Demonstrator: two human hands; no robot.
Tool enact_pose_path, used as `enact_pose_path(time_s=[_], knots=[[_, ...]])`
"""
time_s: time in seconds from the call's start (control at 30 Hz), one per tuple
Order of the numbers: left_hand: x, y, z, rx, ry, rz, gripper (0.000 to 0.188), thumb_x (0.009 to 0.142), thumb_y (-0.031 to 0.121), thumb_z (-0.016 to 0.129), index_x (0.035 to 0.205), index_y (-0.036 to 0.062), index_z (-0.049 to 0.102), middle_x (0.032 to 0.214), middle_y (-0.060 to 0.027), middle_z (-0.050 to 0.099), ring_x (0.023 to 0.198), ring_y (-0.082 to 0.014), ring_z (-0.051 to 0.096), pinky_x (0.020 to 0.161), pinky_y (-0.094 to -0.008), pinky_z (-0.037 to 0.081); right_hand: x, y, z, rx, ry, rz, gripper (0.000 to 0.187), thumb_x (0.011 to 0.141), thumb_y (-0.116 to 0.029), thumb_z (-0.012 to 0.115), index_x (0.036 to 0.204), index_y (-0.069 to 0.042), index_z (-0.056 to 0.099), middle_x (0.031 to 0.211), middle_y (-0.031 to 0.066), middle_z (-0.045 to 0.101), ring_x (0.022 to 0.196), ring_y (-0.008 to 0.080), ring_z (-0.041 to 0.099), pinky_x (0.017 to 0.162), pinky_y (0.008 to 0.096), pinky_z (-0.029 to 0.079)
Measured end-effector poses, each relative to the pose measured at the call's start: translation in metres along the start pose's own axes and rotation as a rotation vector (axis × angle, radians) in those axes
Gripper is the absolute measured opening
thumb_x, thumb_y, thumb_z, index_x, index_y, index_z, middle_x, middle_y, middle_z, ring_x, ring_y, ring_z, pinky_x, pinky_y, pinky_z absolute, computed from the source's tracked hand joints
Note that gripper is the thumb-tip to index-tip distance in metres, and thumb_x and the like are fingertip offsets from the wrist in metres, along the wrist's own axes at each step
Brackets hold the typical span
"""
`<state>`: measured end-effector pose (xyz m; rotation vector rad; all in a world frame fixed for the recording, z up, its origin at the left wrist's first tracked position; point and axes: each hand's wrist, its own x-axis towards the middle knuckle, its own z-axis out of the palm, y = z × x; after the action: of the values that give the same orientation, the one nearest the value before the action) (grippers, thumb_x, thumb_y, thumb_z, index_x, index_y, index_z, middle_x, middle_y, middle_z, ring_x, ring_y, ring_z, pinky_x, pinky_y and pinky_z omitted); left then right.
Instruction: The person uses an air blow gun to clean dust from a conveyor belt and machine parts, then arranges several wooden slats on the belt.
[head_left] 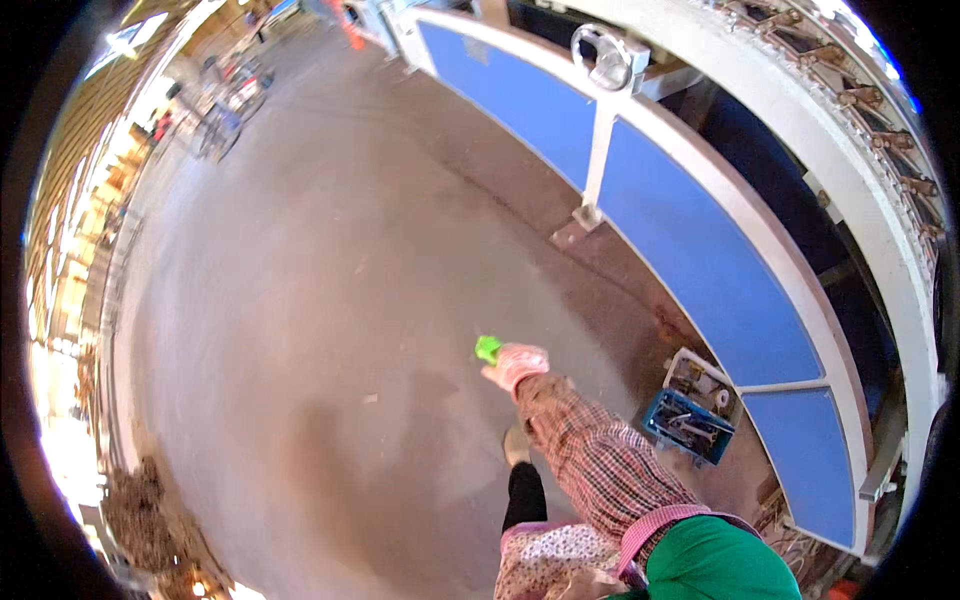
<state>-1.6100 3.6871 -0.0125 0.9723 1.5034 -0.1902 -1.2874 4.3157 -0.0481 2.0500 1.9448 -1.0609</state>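
Observation:
My right hand (512, 365), pale pink and apparently gloved, reaches forward over the floor with its fingers closed. A small bright green thing (488, 348) sticks out past the fingers. A thin tip seems to point away from it, but blur and size hide its kind. A checked sleeve (605, 450) covers the forearm, with a pink band near the green upper sleeve. Just below the hand, one shoe (516, 445) and a black trouser leg show, beside a dotted apron (560, 560). My left hand is out of view.
A long machine with blue panels (710, 240) and a handwheel (602, 58) curves along the right. At its base stand a blue crate of metal tools (690, 425) and a tray (700, 378). Wheeled carts (215, 115) stand far left; a brown heap (145, 515) lies lower left.

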Motion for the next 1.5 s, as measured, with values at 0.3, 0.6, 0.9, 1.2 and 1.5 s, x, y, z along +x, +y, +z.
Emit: enact_pose_path(time_s=[0.3, 0.6, 0.9, 1.2, 1.5], knots=[[0.109, 0.202, -0.252, -0.068, 0.124, -0.055, 0.039, 0.094, 0.033, 0.064, 0.123, 0.0082, 0.062, 0.110, -0.0086, 0.068, 0.084, -0.0238, 0.067, 0.072, -0.0348, 0.056, 0.066, 0.177, -0.015, 0.187, 0.115, 0.508, 0.052, 0.083, -0.054, 0.065, 0.110, -0.009, 0.071, 0.110, 0.0130, 0.070, 0.104, 0.0309, 0.067, 0.089, 0.0441, 0.053], [0.205, 0.437, -0.254, -0.107, -0.002, -0.408, 0.044, 0.094, 0.034, 0.064, 0.127, 0.0060, 0.060, 0.110, -0.0095, 0.068, 0.089, -0.0232, 0.066, 0.073, -0.0357, 0.057, 0.061, 0.313, -0.010, 0.531, 0.110, 0.849, 0.056, 0.084, -0.055, 0.065, 0.113, -0.007, 0.069, 0.111, 0.0135, 0.070, 0.106, 0.0316, 0.066, 0.089, 0.0425, 0.053], [0.253, 0.550, -0.215, 0.049, -0.087, -0.330, 0.046, 0.095, 0.035, 0.063, 0.131, 0.0054, 0.058, 0.110, -0.0100, 0.068, 0.091, -0.0230, 0.065, 0.075, -0.0361, 0.057, 0.034, 0.446, 0.032, 0.664, 0.111, 1.091, 0.059, 0.083, -0.057, 0.063, 0.124, -0.014, 0.065, 0.124, 0.0143, 0.065, 0.116, 0.0312, 0.061, 0.094, 0.0422, 0.051], [0.265, 0.567, -0.219, 0.072, -0.094, -0.452, 0.051, 0.097, 0.040, 0.060, 0.135, 0.0063, 0.056, 0.120, -0.0124, 0.065, 0.093, -0.0226, 0.064, 0.078, -0.0376, 0.056, 0.065, 0.428, -0.021, 0.408, -0.014, 0.641, 0.056, 0.078, -0.056, 0.066, 0.107, -0.008, 0.071, 0.108, 0.0162, 0.070, 0.101, 0.0305, 0.068, 0.084, 0.0446, 0.054], [0.234, 0.587, -0.228, 0.165, -0.144, -0.299, 0.051, 0.097, 0.043, 0.056, 0.132, 0.0070, 0.059, 0.114, -0.0083, 0.068, 0.092, -0.0195, 0.064, 0.077, -0.0343, 0.055, 0.077, 0.411, -0.082, 0.567, -0.029, 0.809, 0.054, 0.084, -0.056, 0.062, 0.116, -0.013, 0.070, 0.115, 0.0112, 0.070, 0.110, 0.0300, 0.066, 0.090, 0.0441, 0.053]])
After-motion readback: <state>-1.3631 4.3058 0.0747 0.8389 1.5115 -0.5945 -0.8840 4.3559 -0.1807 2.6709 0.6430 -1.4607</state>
